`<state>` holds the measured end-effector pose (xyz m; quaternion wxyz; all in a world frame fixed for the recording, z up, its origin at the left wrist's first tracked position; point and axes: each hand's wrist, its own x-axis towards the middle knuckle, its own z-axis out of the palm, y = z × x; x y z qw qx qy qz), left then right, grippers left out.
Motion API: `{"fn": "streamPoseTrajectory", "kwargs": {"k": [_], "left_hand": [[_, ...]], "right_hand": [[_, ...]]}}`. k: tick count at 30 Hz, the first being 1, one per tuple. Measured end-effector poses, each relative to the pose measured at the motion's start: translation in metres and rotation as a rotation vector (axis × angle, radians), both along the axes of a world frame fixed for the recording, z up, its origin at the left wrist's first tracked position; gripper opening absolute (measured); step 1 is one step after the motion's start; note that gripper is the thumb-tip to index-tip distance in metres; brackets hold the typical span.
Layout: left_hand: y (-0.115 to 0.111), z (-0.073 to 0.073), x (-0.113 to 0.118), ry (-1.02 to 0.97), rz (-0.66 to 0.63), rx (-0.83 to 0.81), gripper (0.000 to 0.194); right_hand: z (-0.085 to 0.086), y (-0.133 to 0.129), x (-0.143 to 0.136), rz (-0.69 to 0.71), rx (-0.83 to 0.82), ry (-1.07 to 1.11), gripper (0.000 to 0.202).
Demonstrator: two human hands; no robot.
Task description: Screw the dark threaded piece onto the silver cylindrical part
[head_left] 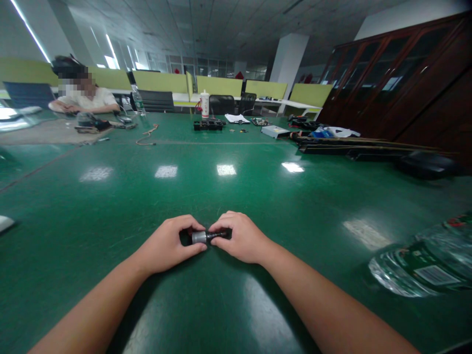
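Holding one metal part (199, 237): one left hand (167, 244), one right hand (242, 239).

On my feed, a wide, glossy green bench (236, 196) reflects pale patches of light. Near me at the right is a large clear plastic bottle (424, 268) with a green label. Farther back, I see, left to right, a brownish mat (40, 137), a loose cord (140, 143), a black device (207, 126), white papers (236, 119) and a grey metal box (275, 132). Long dark strips (354, 147) lie at the right, beside a blurred black object (424, 164).
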<state>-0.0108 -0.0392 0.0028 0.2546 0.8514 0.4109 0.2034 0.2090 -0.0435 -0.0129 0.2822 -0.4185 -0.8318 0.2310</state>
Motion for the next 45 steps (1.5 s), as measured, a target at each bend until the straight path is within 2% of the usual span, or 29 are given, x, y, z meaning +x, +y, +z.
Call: {"fn": "streamPoseTrajectory", "kwargs": {"k": [45], "left_hand": [[0.0010, -0.0003, 0.0008, -0.006, -0.004, 0.036, 0.020]], "right_hand": [[0.0014, 0.0010, 0.0014, -0.001, 0.010, -0.058, 0.014]]}}
